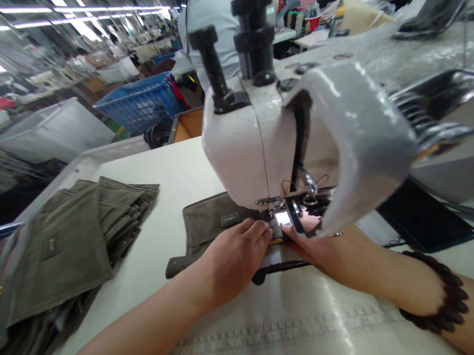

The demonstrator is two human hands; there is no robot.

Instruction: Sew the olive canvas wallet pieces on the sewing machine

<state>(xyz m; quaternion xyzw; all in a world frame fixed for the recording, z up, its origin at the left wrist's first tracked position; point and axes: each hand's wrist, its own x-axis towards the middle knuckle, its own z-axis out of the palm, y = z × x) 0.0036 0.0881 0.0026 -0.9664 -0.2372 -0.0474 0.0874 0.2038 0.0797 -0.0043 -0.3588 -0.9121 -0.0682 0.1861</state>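
An olive fabric piece [204, 220] with a small dark label [230, 219] lies under the head of a white sewing machine [238, 146]. My left hand [236, 252] rests on the fabric just left of the lit needle area, its fingers bent and pressed together on the cloth. Close to its fingertips shows a short run of gold-coloured zipper teeth [275, 241]. From the right, my right hand [322, 248] reaches in beside the presser foot, gripping the work at its edge. The machine's guard partly hides its fingers.
A stack of similar olive fabric pieces [69, 244] lies on the left of the white table [171, 170]. Ruler markings [278, 331] run along the front. A dark flat device [426, 218] lies at right. Beyond are a blue crate [140, 101] and a person [214, 32].
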